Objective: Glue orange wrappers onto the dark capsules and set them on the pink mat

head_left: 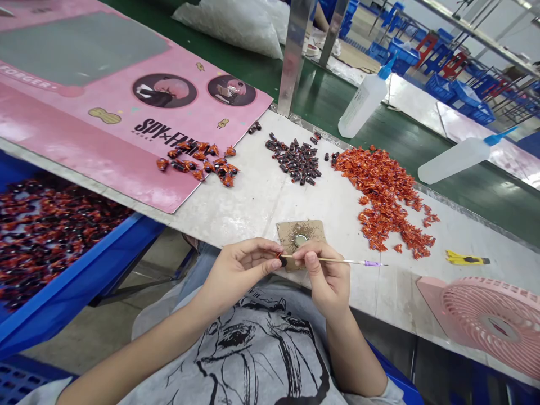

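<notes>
Left hand [240, 267] pinches tiny dark piece [280, 259]: light, rigid, easily dropped. Right hand [323, 275] fingers closed on thin wooden stick [346, 261], gripped near its working end.

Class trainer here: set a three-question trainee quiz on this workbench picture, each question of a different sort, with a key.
1. True or false: the right hand holds a thin stick while the left hand pinches a small piece.
2. Which lies nearest the pink fan? A) yellow knife B) dark pile C) blue bin
3. How many white squeeze bottles are in view?

Key: 1 true; 2 A; 3 two.
</notes>
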The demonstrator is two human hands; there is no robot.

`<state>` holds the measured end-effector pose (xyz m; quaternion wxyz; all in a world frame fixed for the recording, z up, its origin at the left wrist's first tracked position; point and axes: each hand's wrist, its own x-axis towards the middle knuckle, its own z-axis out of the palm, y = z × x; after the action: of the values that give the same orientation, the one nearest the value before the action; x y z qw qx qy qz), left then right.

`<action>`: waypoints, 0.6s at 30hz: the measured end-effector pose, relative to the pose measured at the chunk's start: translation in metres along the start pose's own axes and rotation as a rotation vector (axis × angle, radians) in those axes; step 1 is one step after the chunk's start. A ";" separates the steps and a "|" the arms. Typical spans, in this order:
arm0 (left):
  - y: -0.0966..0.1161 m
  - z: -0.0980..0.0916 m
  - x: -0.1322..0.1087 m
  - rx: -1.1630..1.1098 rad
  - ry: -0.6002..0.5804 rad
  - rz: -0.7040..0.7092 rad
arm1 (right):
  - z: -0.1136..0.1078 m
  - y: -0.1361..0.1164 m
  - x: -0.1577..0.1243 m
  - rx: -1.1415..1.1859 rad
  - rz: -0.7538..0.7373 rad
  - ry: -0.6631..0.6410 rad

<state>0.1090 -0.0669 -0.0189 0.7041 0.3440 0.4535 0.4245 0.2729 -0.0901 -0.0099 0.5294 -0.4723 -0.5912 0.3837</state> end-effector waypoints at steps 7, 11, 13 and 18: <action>0.001 0.001 0.000 -0.020 0.004 -0.017 | -0.003 0.001 -0.001 -0.003 -0.036 0.054; 0.004 -0.004 -0.002 -0.002 0.049 -0.033 | -0.036 0.003 0.002 -0.089 -0.133 0.225; 0.005 -0.007 -0.002 -0.005 0.080 -0.034 | -0.066 0.004 0.005 -0.300 -0.163 0.311; 0.003 -0.009 0.002 -0.012 0.083 -0.060 | -0.136 0.017 0.026 -0.984 -0.061 0.142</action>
<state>0.1002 -0.0629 -0.0196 0.6992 0.3083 0.4897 0.4199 0.4105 -0.0665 0.0003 0.2939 -0.6736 -0.6781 0.0103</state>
